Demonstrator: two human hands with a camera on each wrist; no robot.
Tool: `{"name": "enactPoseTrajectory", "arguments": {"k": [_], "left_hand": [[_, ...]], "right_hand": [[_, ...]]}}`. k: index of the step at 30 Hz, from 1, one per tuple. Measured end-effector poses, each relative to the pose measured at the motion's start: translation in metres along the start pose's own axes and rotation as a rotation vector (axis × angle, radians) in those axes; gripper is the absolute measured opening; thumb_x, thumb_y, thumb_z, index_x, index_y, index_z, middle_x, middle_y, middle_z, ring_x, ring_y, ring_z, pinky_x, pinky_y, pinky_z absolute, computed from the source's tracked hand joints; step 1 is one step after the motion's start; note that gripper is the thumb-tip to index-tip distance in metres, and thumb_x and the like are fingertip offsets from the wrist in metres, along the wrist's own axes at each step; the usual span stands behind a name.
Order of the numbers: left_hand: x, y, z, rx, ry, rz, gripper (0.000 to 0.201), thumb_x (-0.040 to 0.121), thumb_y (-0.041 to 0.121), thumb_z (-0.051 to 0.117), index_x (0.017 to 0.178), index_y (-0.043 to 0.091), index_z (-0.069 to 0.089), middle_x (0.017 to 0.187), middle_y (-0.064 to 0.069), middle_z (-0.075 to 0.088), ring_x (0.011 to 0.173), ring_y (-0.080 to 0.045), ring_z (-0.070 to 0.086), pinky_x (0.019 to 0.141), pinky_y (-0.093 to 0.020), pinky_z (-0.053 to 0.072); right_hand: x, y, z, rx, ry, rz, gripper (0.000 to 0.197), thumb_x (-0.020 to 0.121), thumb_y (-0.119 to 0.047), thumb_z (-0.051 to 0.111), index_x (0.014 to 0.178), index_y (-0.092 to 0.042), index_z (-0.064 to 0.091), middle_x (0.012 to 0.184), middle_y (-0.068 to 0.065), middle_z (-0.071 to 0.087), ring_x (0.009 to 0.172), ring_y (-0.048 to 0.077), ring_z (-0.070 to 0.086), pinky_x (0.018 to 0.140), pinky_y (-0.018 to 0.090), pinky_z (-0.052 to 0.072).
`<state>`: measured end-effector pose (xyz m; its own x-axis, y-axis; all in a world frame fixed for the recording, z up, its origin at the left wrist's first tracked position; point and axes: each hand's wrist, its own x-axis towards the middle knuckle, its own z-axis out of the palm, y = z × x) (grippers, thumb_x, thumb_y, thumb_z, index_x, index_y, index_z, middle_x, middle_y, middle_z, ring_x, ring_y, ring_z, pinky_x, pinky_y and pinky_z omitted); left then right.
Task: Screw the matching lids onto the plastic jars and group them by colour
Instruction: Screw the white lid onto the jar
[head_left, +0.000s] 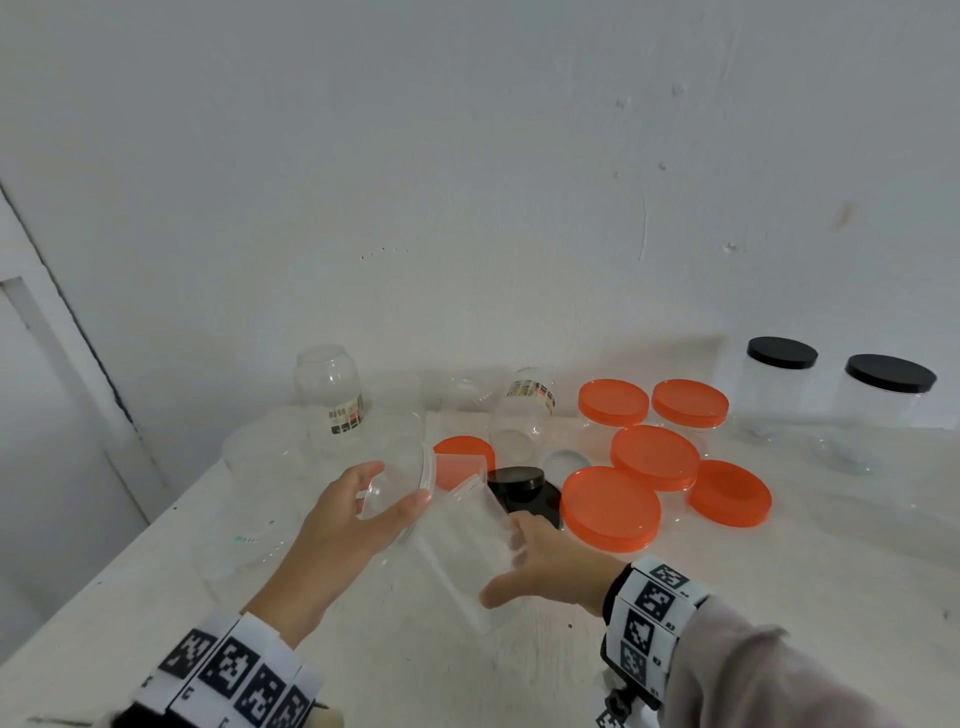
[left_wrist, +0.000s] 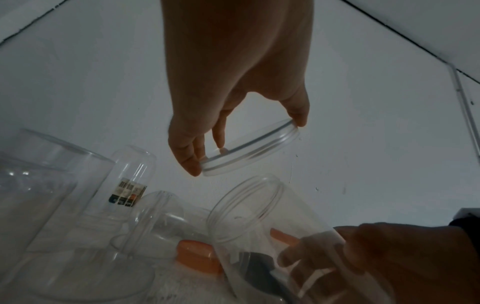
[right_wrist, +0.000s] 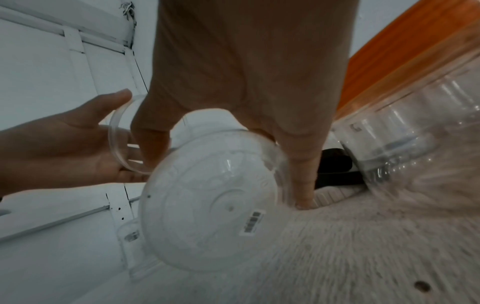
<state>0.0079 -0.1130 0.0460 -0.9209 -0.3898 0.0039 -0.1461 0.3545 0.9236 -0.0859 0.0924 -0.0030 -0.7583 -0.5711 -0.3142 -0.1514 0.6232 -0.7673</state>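
My left hand (head_left: 363, 506) pinches a clear round lid (head_left: 402, 480) by its rim, thumb on one side and fingers on the other (left_wrist: 250, 147). My right hand (head_left: 535, 561) grips a clear, lidless plastic jar (head_left: 470, 540) tilted with its mouth toward the lid (left_wrist: 245, 207). A small gap separates lid and jar mouth. The right wrist view shows the jar's base (right_wrist: 207, 205) with a barcode sticker and the lid (right_wrist: 122, 135) behind it. Both are held above the white table (head_left: 363, 665).
Several orange-lidded jars (head_left: 654, 457) cluster right of centre, with a loose orange lid (head_left: 462, 460), a black lid (head_left: 517, 480) and a white lid (head_left: 563, 460) just beyond my hands. Two black-lidded jars (head_left: 779, 384) stand far right. Open clear jars (head_left: 330, 395) stand at the back left.
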Motion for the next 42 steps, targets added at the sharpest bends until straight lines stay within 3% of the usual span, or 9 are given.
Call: {"name": "enactPoseTrajectory", "arguments": {"k": [6, 11, 15, 18, 20, 22, 24, 38, 42], "left_hand": [[0.001, 0.000, 0.007, 0.054, -0.050, 0.034, 0.097, 0.052, 0.074, 0.071, 0.136, 0.035, 0.043, 0.139, 0.012, 0.043, 0.127, -0.010, 0.044, 0.105, -0.036, 0.040], [0.000, 0.000, 0.018, 0.148, -0.114, 0.083, 0.095, 0.056, 0.070, 0.070, 0.138, 0.035, 0.040, 0.131, 0.018, 0.037, 0.117, 0.001, 0.036, 0.096, -0.023, 0.031], [0.000, 0.001, 0.028, 0.256, -0.168, 0.132, 0.095, 0.060, 0.068, 0.069, 0.141, 0.033, 0.036, 0.130, 0.020, 0.033, 0.118, 0.000, 0.034, 0.096, -0.020, 0.029], [-0.001, 0.004, 0.039, 0.347, -0.221, 0.202, 0.074, 0.067, 0.060, 0.075, 0.129, 0.051, 0.035, 0.125, 0.028, 0.031, 0.117, 0.006, 0.032, 0.089, -0.010, 0.028], [-0.001, 0.006, 0.047, 0.390, -0.258, 0.231, 0.072, 0.067, 0.059, 0.075, 0.125, 0.057, 0.031, 0.129, 0.028, 0.032, 0.123, 0.004, 0.031, 0.092, -0.010, 0.028], [-0.001, 0.006, 0.056, 0.455, -0.264, 0.257, 0.092, 0.069, 0.060, 0.073, 0.144, 0.038, 0.025, 0.145, 0.018, 0.026, 0.135, -0.003, 0.023, 0.103, -0.017, 0.024], [0.001, 0.007, 0.062, 0.504, -0.246, 0.259, 0.104, 0.070, 0.061, 0.072, 0.151, 0.028, 0.015, 0.152, 0.014, 0.019, 0.140, -0.006, 0.016, 0.107, -0.021, 0.021], [-0.007, 0.005, 0.068, 0.486, -0.219, 0.223, 0.107, 0.072, 0.056, 0.074, 0.151, 0.027, 0.009, 0.154, 0.010, 0.018, 0.141, -0.008, 0.017, 0.110, -0.025, 0.025], [-0.004, 0.001, 0.064, 0.430, -0.265, 0.200, 0.118, 0.066, 0.058, 0.077, 0.152, 0.028, 0.002, 0.156, 0.011, 0.015, 0.143, -0.009, 0.015, 0.112, -0.028, 0.023]], "right_hand": [[-0.001, 0.013, -0.004, -0.049, -0.054, -0.047, 0.092, 0.062, -0.036, 0.086, 0.133, -0.025, 0.029, 0.128, -0.006, 0.044, 0.119, 0.016, 0.047, 0.102, 0.037, 0.043], [0.000, 0.025, -0.001, -0.080, -0.047, -0.071, 0.107, 0.061, -0.030, 0.088, 0.142, -0.022, 0.018, 0.134, -0.010, 0.036, 0.122, 0.011, 0.038, 0.100, 0.027, 0.040], [0.002, 0.026, -0.004, 0.084, -0.079, -0.115, 0.116, 0.058, -0.031, 0.089, 0.147, -0.033, 0.014, 0.138, -0.020, 0.032, 0.131, 0.010, 0.032, 0.111, 0.030, 0.028], [0.002, 0.023, -0.006, 0.215, -0.067, -0.162, 0.115, 0.054, -0.032, 0.090, 0.143, -0.046, 0.019, 0.138, -0.025, 0.038, 0.132, 0.006, 0.034, 0.113, 0.034, 0.028], [0.001, 0.023, -0.005, 0.229, -0.065, -0.171, 0.113, 0.054, -0.034, 0.090, 0.142, -0.048, 0.021, 0.135, -0.027, 0.041, 0.131, 0.001, 0.035, 0.113, 0.035, 0.030], [0.001, 0.024, -0.004, 0.213, -0.056, -0.168, 0.113, 0.054, -0.037, 0.091, 0.142, -0.047, 0.021, 0.136, -0.025, 0.042, 0.130, 0.001, 0.037, 0.114, 0.038, 0.032], [0.000, 0.023, -0.005, 0.193, -0.054, -0.163, 0.114, 0.054, -0.039, 0.090, 0.142, -0.048, 0.020, 0.140, -0.023, 0.040, 0.132, 0.003, 0.036, 0.113, 0.039, 0.032], [0.002, 0.025, -0.006, 0.180, -0.059, -0.184, 0.108, 0.057, -0.036, 0.089, 0.140, -0.048, 0.022, 0.135, -0.024, 0.042, 0.126, -0.001, 0.040, 0.108, 0.036, 0.040], [-0.001, 0.021, -0.006, 0.180, -0.067, -0.173, 0.110, 0.058, -0.034, 0.089, 0.142, -0.046, 0.019, 0.135, -0.024, 0.041, 0.128, 0.001, 0.038, 0.111, 0.038, 0.037]]}}
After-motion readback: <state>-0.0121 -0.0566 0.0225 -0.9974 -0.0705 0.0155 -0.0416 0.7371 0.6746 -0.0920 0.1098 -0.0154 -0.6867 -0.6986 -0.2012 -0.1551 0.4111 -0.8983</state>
